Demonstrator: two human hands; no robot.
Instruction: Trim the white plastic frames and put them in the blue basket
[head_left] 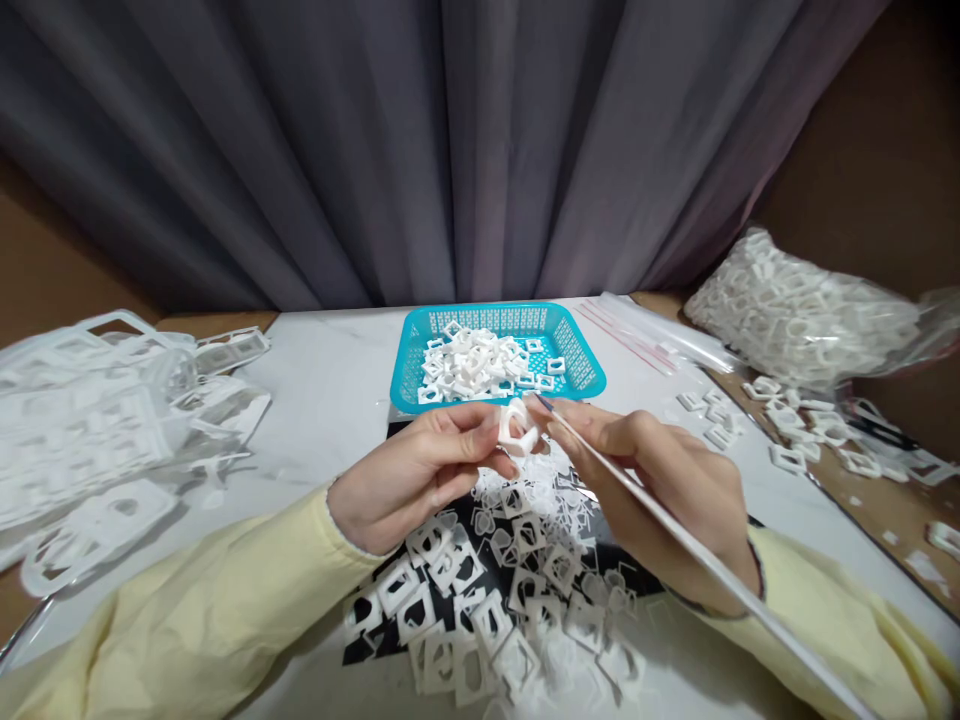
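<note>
a small white frame [516, 440] hangs above the bench [330, 365], between the two hands and just nearer than the blue basket [592, 378]. the fingers of the left hand [420, 465] pinch its left side. the right hand [679, 470] grips a slim pale rod [720, 577], dark tip close to the frame; whether they touch, i cannot tell. below, loose white pieces [452, 567] cover much of a black mat [358, 652]. far right, a clear bag [802, 310] bulges with similar bits.
</note>
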